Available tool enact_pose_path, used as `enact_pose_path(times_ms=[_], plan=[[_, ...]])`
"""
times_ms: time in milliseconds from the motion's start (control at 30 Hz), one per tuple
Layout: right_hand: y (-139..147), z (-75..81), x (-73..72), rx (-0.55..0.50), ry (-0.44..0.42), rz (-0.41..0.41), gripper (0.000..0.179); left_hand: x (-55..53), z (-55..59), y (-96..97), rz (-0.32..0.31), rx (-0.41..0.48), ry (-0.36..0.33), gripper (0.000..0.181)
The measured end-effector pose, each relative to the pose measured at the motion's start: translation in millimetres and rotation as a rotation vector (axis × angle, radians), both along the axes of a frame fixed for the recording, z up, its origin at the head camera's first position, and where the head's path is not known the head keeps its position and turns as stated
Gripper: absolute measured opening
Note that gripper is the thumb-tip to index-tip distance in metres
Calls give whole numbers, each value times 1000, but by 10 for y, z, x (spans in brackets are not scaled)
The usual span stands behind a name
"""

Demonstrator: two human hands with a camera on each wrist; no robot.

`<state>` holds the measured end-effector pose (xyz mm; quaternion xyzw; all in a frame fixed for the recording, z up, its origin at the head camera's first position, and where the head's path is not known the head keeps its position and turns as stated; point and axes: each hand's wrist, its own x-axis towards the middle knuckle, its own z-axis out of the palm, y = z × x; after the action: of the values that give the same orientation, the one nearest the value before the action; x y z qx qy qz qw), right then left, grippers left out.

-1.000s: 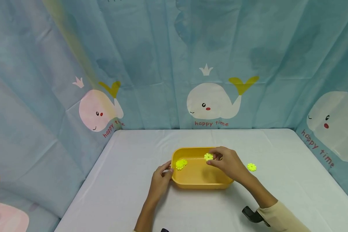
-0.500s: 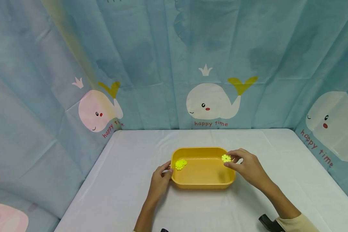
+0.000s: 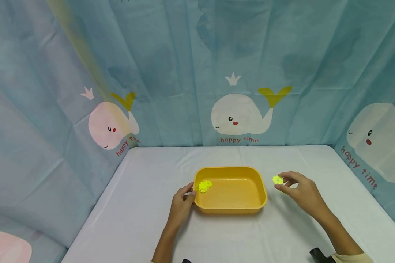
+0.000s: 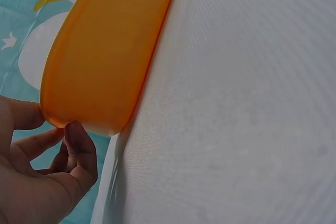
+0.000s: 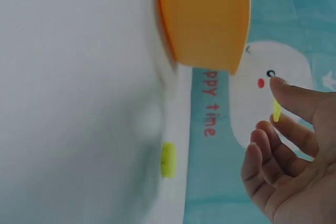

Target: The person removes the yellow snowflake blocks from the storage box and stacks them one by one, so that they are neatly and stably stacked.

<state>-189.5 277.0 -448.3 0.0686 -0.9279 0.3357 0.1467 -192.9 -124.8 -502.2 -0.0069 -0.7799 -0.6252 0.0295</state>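
Observation:
My left hand (image 3: 181, 202) grips the left end of a yellow plastic tray (image 3: 230, 211), thumb and fingers at its rim. In the left wrist view, the thumb (image 4: 79, 140) lies against the tray's end wall (image 4: 105, 66). Inside the tray, at its left end, lies a small pile of yellow flower-shaped discs (image 3: 204, 186). Right of the tray, my right hand (image 3: 303, 191) pinches another notched yellow disc (image 3: 278, 179) between thumb and fingers, above the table. The right wrist view shows this disc (image 5: 276, 109) edge-on.
One more yellow disc (image 5: 168, 159) lies on the white table, hidden behind the right hand in the head view. A blue curtain printed with whales (image 3: 240, 115) hangs behind and beside the table (image 3: 158, 171).
My right hand has moved right, from over the tray to beyond its right end, carrying the disc. It now covers the loose disc on the table. The left hand and tray stay put.

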Motion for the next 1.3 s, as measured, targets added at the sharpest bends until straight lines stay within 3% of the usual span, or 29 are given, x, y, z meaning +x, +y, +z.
enact_pose_path(times_ms=[333, 833, 1300], plan=[[207, -109, -15, 32, -78, -34, 47, -4, 10, 11, 11, -20, -10, 43], [419, -314, -189, 27, -278, -60, 51, -3, 5, 14, 11, -12, -20, 43], [449, -365, -262, 53, -305, -18, 44, -5, -8, 2, 14, -32, -16, 43]])
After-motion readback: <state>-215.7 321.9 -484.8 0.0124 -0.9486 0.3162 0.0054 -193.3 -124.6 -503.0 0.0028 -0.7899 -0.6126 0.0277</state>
